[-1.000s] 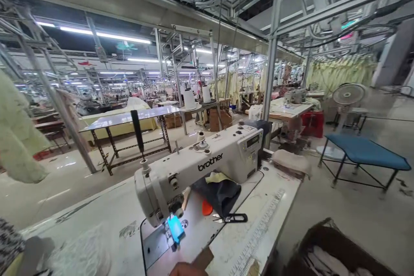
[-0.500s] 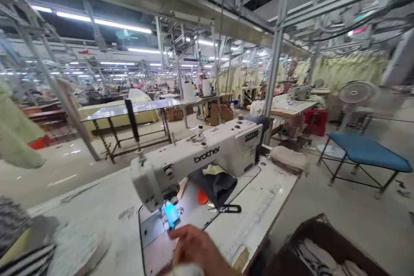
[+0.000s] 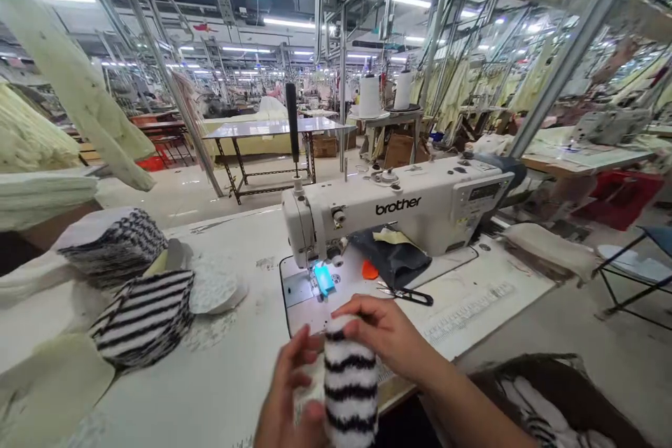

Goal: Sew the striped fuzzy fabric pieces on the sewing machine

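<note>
My right hand [image 3: 386, 332] pinches the top end of a fuzzy black-and-white striped fabric piece [image 3: 351, 388], held upright in front of the sewing table. Just left of this piece is my left hand [image 3: 294, 388], its fingers apart and slightly curled; whether a fingertip touches the fabric I cannot tell. Beyond both hands stands a white Brother sewing machine [image 3: 362, 213], its needle area lit beside a bright blue piece [image 3: 324, 280]. Black-handled thread snips [image 3: 414, 296] and an orange piece [image 3: 369, 269] lie under the machine arm, near dark folded cloth [image 3: 396, 262].
At left on the table are a stack of striped fabric pieces [image 3: 147, 318], a grey-and-white stack [image 3: 113, 245] and pale rounded pieces [image 3: 215, 287]. A dark bin [image 3: 588, 399] with striped pieces stands at lower right. A metal post [image 3: 572, 49] rises behind the machine.
My view has swung left, bringing the fabric stacks into fuller sight. Both hands are now visible, with the striped piece raised in the right one; earlier only one blurred hand showed clearly.
</note>
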`<state>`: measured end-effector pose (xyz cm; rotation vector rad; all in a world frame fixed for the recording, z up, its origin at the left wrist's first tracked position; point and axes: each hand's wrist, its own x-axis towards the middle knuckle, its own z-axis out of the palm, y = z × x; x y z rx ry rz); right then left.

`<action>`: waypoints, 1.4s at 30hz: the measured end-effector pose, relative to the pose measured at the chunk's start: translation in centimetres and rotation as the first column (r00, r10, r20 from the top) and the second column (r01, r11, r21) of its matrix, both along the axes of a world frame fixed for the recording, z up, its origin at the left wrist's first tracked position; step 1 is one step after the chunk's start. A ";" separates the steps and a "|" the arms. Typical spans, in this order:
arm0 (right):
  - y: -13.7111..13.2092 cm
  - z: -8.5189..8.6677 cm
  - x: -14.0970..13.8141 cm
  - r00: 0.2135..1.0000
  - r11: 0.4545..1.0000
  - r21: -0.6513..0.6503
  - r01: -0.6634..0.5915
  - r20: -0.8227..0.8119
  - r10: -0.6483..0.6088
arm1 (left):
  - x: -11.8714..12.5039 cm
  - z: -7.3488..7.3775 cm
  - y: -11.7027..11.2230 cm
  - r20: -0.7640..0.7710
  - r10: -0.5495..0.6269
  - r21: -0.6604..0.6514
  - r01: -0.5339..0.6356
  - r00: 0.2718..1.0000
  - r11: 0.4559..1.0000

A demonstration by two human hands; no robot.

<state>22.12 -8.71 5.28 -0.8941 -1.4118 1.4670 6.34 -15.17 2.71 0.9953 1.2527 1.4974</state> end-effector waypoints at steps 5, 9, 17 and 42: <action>-1.2 -0.2 -1.3 0.998 0.999 0.006 -0.042 0.052 0.041 | 1.0 1.5 0.6 0.101 -0.090 -0.138 0.103 0.991 0.985; -2.3 -1.2 -1.4 0.988 0.977 -0.165 -0.133 0.062 0.145 | 0.5 2.1 1.0 0.231 0.037 -0.162 0.001 0.972 0.987; -2.5 -1.2 -1.0 0.984 0.983 -0.118 -0.140 0.097 0.152 | -0.2 1.5 0.6 0.195 -0.096 -0.177 0.131 0.976 0.975; -1.6 -2.9 -1.5 0.997 0.993 -0.116 0.030 0.073 -0.022 | -0.9 0.1 -0.1 0.414 -0.455 -0.208 0.568 0.788 0.796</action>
